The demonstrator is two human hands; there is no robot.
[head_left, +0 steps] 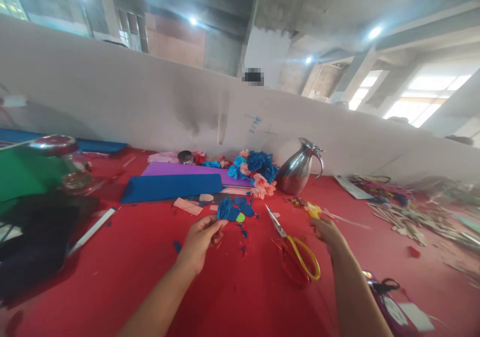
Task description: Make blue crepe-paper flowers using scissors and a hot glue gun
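My left hand (204,234) pinches a blue paper flower (226,210) above the red table. A bright green round piece (240,218) shows at the flower's right edge; whether it is attached I cannot tell. My right hand (325,228) is closed on a small yellow thing (313,210), whose kind is blurred. Between the hands lie scissors (296,247) with yellow and red handles, blades pointing away and slightly parted. Blue paper scraps (244,206) lie just beyond the flower, with smaller bits around.
Blue paper (172,187) and purple paper (180,169) lie behind. Finished-looking paper flowers (258,169) sit beside a metal jug (300,168) by the white partition (168,97). A glass jar (75,172) stands left; paper strips (401,219) and a purple case (393,309) are right.
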